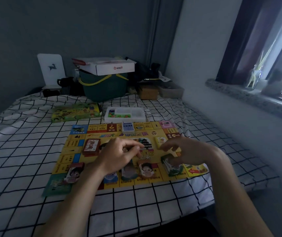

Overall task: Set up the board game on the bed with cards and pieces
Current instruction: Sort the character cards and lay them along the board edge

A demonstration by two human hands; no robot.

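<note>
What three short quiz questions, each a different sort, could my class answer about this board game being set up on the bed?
1. True or false: the white plastic tray of small pieces lies on the yellow game board.
2. Which deck is at the board's far edge: A red, B blue-white?
3. What lies left of the tray?

Key: 1 false, it lies beyond the board on the checked sheet. 2 B, the blue-white card deck. 3 The green game box.

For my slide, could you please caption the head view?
Two hands arrange card decks over a yellow game board on a checked bedsheet.
</note>
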